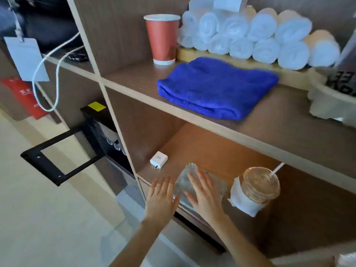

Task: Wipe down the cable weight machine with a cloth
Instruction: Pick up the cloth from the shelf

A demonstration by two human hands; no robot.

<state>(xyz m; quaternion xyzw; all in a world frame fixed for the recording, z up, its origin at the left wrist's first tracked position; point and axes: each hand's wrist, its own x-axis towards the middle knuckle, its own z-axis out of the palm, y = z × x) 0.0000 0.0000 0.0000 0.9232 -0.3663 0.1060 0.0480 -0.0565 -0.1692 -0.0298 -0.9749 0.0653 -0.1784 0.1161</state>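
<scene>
Head view: blue cloth [217, 87] lies folded, plush.

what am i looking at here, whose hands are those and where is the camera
One picture, from a camera worn on a person's head, looking down at their own bare hands. They face a wooden shelf unit. On the upper shelf lie a folded blue cloth, a red paper cup and rolled white towels. Lower down are a white charger, a lidded drink with a straw and a clear plastic packet. The right hand lies flat over the packet; the left hand is open beside it. Neither has a grip on anything.
</scene>
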